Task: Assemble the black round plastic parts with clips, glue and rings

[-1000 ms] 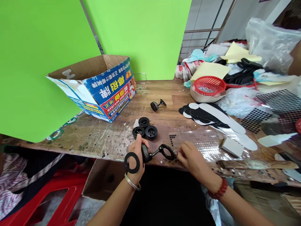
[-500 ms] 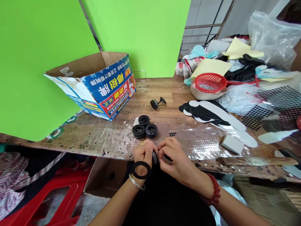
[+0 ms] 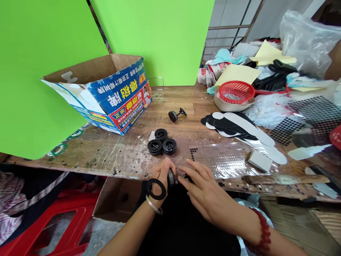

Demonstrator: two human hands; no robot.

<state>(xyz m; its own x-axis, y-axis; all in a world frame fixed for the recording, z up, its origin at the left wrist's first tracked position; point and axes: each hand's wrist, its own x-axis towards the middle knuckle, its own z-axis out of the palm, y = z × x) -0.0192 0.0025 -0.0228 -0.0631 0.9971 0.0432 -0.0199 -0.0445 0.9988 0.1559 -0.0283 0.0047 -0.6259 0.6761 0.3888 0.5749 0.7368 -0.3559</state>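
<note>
My left hand [image 3: 161, 173] is closed around a black round part with a ribbed rim [image 3: 171, 177], held upright at the table's front edge. A flat black ring [image 3: 157, 189] hangs over my left hand near the wrist. Close by on the right, my right hand [image 3: 201, 181] has its fingers loosely stretched, with a small black piece [image 3: 188, 177] between thumb and fingers, mostly hidden. Three similar black round parts [image 3: 162, 142] sit in a cluster just beyond my hands. Farther back lies a black disc with a stem and handle [image 3: 173, 116].
A blue-and-red cardboard box [image 3: 114, 99] stands at the back left. Black and white insole-shaped pieces [image 3: 237, 126] lie to the right, near a red basket [image 3: 236, 91]. A white block [image 3: 260, 160] and a wooden-handled tool [image 3: 285, 179] are at the front right.
My right hand's fingers have loosened and straightened, and the hand sits slightly farther right. My left hand keeps hold of the ribbed part. The view has shifted a little.
</note>
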